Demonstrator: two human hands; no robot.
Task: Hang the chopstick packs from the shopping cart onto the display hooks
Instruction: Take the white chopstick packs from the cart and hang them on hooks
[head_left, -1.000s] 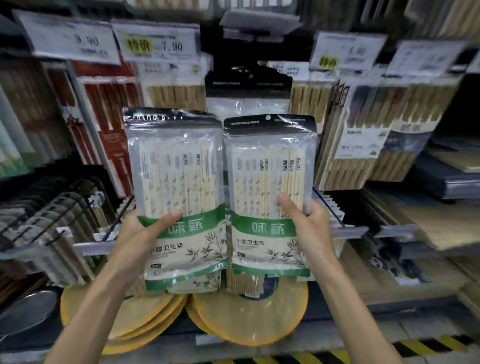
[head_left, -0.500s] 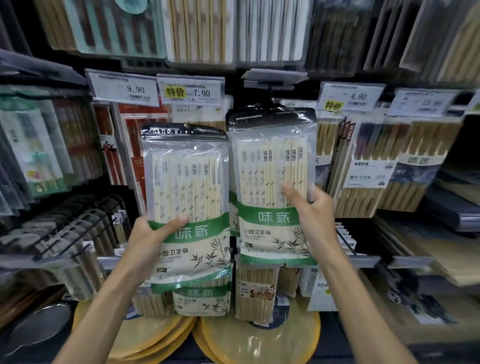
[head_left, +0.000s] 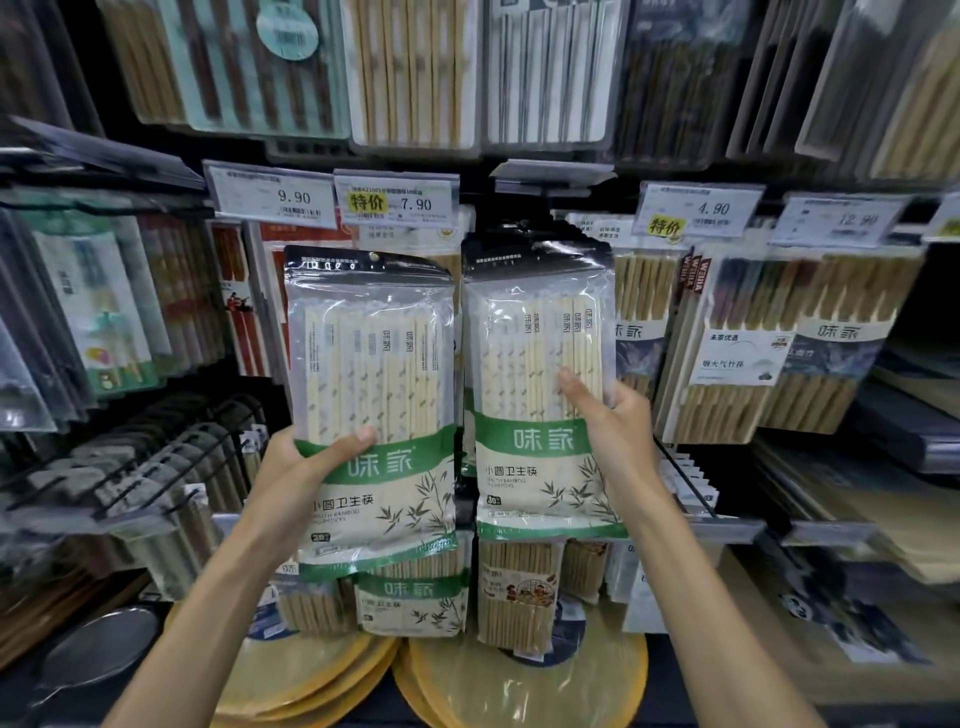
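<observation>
Gripping two 味家 chopstick packs (head_left: 540, 384), hands (head_left: 613, 436) below 7.90 tag (head_left: 397, 200)

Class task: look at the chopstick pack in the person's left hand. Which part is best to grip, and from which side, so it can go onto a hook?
Probably grip the chopstick pack at its lower green band, from the left edge, as the left hand does: thumb in front, fingers behind. It stands upright, and this leaves the black top strip with its hanging hole free.

I'm facing a packed shop display wall (head_left: 675, 104), dark backing, price tags (head_left: 270, 195) along a rail, boxed goods on shelves (head_left: 909, 441) at right, round bamboo mats (head_left: 519, 686) low down, dim light.
</observation>
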